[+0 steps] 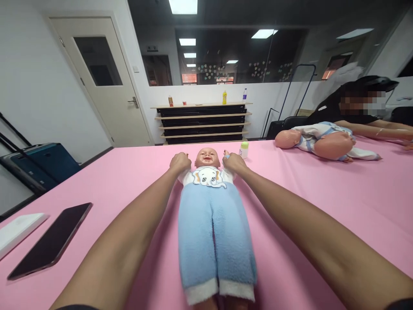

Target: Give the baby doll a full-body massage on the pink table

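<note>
The doll (206, 206) lay face up on the pink table (342, 181), straight ahead of the wearer, head (207, 157) toward twelve o'clock and legs toward six. The left hand (180, 162) and the right hand (234, 163) were apart, at eleven and one o'clock from its chest, each closed around one of its lower arms. It looked light enough to lift easily; the head seemed hard, smooth and a little slippery, while the fleecy trousers (232, 232) looked soft and grippy. The arms probably suited guiding only, and the clothed trunk seemed the surer hold for its weight.

Near the right hand, toward one o'clock, stood a small white jar (244, 150) with its green lid on. On the shelf (201, 115) beyond, around twelve, stood a yellow bottle (224, 97) and a purple-capped bottle (244, 95), too distant for me to judge their contents.
</note>
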Demonstrator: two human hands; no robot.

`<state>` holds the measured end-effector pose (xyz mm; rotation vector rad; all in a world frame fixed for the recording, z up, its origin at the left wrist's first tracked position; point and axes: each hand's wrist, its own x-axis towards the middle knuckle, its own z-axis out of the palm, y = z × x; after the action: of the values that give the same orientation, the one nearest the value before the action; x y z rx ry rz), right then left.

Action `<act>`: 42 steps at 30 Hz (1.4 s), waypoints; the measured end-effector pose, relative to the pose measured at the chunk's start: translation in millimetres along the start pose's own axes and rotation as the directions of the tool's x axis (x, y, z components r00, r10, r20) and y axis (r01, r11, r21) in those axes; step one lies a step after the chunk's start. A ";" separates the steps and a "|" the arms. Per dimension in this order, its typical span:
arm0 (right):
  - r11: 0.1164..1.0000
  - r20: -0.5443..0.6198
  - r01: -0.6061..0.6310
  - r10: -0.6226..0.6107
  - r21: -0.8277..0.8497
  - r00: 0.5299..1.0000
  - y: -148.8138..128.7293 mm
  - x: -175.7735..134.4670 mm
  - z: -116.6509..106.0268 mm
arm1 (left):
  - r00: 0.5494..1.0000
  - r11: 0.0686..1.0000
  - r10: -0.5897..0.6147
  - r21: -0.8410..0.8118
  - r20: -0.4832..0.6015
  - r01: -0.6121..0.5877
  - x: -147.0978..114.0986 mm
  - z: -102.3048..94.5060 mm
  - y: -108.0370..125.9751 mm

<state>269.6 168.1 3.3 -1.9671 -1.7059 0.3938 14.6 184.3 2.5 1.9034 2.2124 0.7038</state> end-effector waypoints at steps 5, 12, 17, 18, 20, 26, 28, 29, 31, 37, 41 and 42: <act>0.999 0.105 0.013 -0.008 -0.040 0.994 5.0 17.8 16.9 | 0.994 0.999 -0.044 0.033 0.100 0.041 17.1 34.3 -18.5; 1.000 0.094 -0.005 0.006 -0.016 0.996 4.4 12.2 15.9 | 0.994 0.995 -0.095 -0.008 0.054 0.096 12.5 34.1 -14.1; 0.999 -0.010 -0.013 0.013 0.051 1.000 4.7 -7.9 -15.3 | 0.989 0.994 -0.073 -0.092 -0.127 0.061 -10.5 -6.6 -6.5; 0.998 -0.039 0.002 0.001 0.066 0.999 6.5 -14.8 -25.3 | 0.986 0.993 -0.053 -0.109 -0.161 0.036 -17.5 -18.6 -7.7; 0.992 -0.121 0.070 -0.057 0.108 0.991 13.4 -33.2 -46.5 | 0.975 0.988 0.014 -0.149 -0.220 -0.048 -36.8 -43.3 -13.8; 0.953 -0.277 0.232 -0.173 0.194 0.945 58.2 -117.5 -78.3 | 0.953 0.967 0.144 -0.167 -0.267 -0.193 -135.4 -85.6 -47.7; 0.958 -0.261 0.227 -0.176 0.177 0.949 74.0 -145.2 -72.2 | 0.953 0.971 0.187 -0.105 -0.238 -0.216 -168.5 -82.5 -58.3; 0.964 -0.245 0.215 -0.173 0.159 0.954 80.8 -157.2 -67.2 | 0.956 0.973 0.202 -0.069 -0.212 -0.221 -182.7 -78.3 -62.8; 0.979 -0.202 0.175 -0.151 0.105 0.968 91.2 -176.4 -56.1 | 0.967 0.978 0.209 0.005 -0.145 -0.210 -205.0 -67.1 -69.8; 0.976 -0.153 0.191 -0.205 -0.102 0.967 99.7 -198.5 -37.0 | 0.973 0.975 0.211 0.095 -0.095 -0.202 -234.3 -40.0 -75.2; 0.970 -0.168 0.222 -0.236 -0.093 0.957 101.0 -200.0 -37.9 | 0.977 0.982 0.184 0.073 -0.108 -0.176 -237.4 -38.9 -75.1; 0.974 -0.181 0.221 -0.227 -0.057 0.957 101.4 -199.0 -40.1 | 0.977 0.984 0.175 0.057 -0.120 -0.169 -236.2 -41.6 -75.5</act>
<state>340.9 -43.0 -39.7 -1.7483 -1.7981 0.0944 -24.7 -60.6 -39.1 2.1499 2.1704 0.8257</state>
